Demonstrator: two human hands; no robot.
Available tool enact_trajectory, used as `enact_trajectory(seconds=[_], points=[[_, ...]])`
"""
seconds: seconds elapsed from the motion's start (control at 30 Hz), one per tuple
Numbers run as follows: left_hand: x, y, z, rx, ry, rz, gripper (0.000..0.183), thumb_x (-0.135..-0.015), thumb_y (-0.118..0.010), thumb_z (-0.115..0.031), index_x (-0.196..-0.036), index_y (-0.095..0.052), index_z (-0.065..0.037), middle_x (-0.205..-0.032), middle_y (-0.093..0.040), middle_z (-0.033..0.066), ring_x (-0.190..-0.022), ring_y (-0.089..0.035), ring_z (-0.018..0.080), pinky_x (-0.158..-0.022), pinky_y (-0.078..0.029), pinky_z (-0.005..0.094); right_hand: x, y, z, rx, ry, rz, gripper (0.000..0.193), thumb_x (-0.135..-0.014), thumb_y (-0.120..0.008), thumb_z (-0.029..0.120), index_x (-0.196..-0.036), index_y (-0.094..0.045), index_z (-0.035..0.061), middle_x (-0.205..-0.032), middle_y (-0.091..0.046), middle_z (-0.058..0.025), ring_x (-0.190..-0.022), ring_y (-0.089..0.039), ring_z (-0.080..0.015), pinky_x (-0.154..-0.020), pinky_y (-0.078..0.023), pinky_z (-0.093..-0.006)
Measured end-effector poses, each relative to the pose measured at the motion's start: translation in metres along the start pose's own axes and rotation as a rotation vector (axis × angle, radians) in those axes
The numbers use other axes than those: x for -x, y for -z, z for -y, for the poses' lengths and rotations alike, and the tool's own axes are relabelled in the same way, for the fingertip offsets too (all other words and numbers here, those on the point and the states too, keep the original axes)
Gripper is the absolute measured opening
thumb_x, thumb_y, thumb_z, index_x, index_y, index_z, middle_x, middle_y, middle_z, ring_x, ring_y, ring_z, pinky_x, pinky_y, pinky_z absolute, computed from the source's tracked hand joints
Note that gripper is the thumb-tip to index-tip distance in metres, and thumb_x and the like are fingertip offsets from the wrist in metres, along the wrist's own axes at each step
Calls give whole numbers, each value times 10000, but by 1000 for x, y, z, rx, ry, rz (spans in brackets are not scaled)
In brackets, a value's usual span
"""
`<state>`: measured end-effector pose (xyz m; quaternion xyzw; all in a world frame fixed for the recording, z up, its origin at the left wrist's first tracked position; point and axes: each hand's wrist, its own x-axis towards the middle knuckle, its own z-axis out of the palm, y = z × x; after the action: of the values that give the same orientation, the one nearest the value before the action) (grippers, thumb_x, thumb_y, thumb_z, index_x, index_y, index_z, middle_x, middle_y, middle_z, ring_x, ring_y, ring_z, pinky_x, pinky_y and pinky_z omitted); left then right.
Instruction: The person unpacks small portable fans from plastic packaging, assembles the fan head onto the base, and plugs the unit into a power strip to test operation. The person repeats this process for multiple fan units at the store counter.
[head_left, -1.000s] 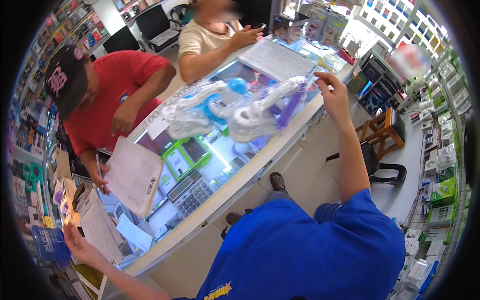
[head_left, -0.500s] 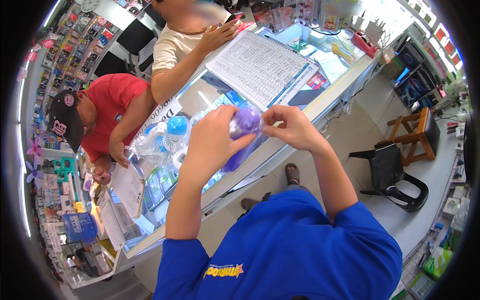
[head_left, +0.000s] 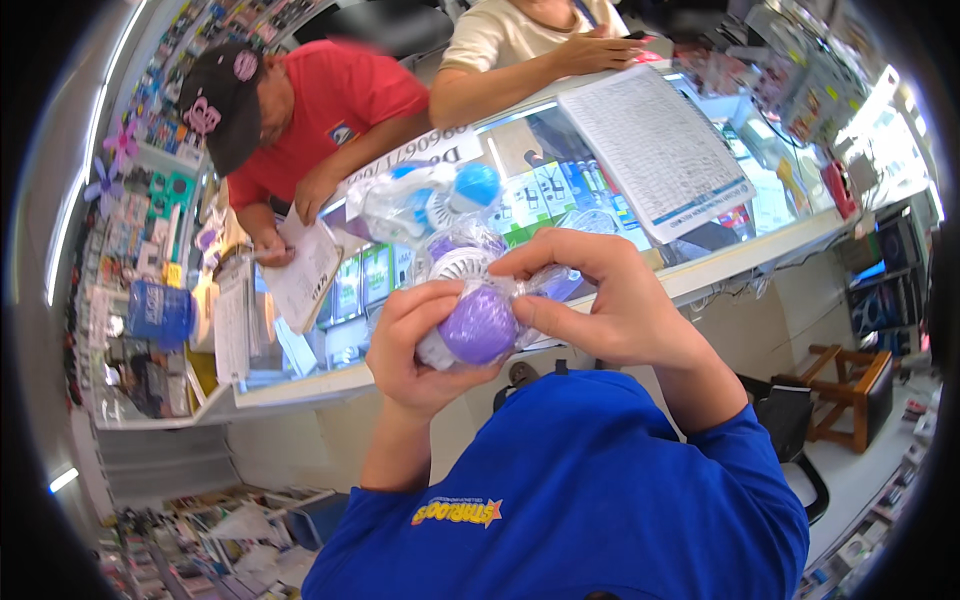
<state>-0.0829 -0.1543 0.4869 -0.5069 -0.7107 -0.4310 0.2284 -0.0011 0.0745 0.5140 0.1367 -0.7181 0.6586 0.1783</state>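
Observation:
A purple and white mini fan [head_left: 480, 325], wrapped in clear plastic, is in front of me above the counter's near edge. My left hand [head_left: 410, 345] is closed around its left side, with the round purple end facing up. From the right, my right hand [head_left: 610, 300] pinches the wrap beside the purple end between thumb and fingers. Just beyond lie blue and white mini fans [head_left: 477, 187] in clear plastic bags. Between them and my hands is more purple and white plastic, partly hidden by my fingers.
The glass-topped counter [head_left: 700, 267] holds small boxes below its surface. A spiral record book [head_left: 660, 150] lies at the right. Across the counter, a person in red [head_left: 345, 95] writes on a pad [head_left: 300, 270]; another in cream [head_left: 520, 50] holds a phone. A wooden stool [head_left: 850, 400] stands right.
My view has turned, so the counter and people sit further right. My hands have lowered toward me with the fan, and its purple end now faces up.

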Motion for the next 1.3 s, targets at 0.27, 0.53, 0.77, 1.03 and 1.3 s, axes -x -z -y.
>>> enact_trajectory(seconds=[0.27, 0.53, 0.77, 1.03, 1.3], points=[[31, 64, 6, 251, 70, -246, 676, -701, -989, -196, -1260, -638, -54, -1190, -704, 159, -1003, -688, 260, -848, -543, 360, -46, -77, 37, 133, 239, 177, 281, -758, -795, -121, -1022, -777, -24, -947, -752, -131, -871, -739, -211, -749, -573, -301], [-6, 143, 19, 290, 312, -39, 280, -755, -885, -69, -997, -765, 2, -976, -751, 139, -847, -702, 251, -745, -547, 332, -67, -136, 46, -100, -167, 114, 253, -910, -759, -77, -1158, -749, -30, -1131, -757, -117, -1035, -744, -153, -871, -644, -281], [-4, 150, 20, 433, 410, -37, 236, -742, -837, 35, -964, -758, 15, -936, -738, 119, -863, -697, 203, -795, -525, 310, -85, -127, 50, 33, -115, 313, 220, -920, -754, -53, -1139, -733, -40, -1120, -748, -105, -1001, -727, -142, -815, -624, -261], [-27, 134, -11, 120, 344, -110, 183, -786, -834, 0, -954, -769, 28, -887, -756, 120, -815, -741, 195, -743, -573, 298, -95, -107, 49, 2, -135, 342, 106, -913, -768, -29, -1011, -728, -27, -989, -741, -70, -906, -679, -66, -681, -536, -202], [-39, 125, -22, 154, 464, 14, 154, -775, -804, 19, -920, -753, 38, -829, -743, 118, -731, -719, 189, -690, -562, 302, -111, -79, 60, 545, 534, 568, 217, -796, -781, -8, -987, -682, 17, -897, -654, -52, -764, -682, -185, -579, -523, -297]])
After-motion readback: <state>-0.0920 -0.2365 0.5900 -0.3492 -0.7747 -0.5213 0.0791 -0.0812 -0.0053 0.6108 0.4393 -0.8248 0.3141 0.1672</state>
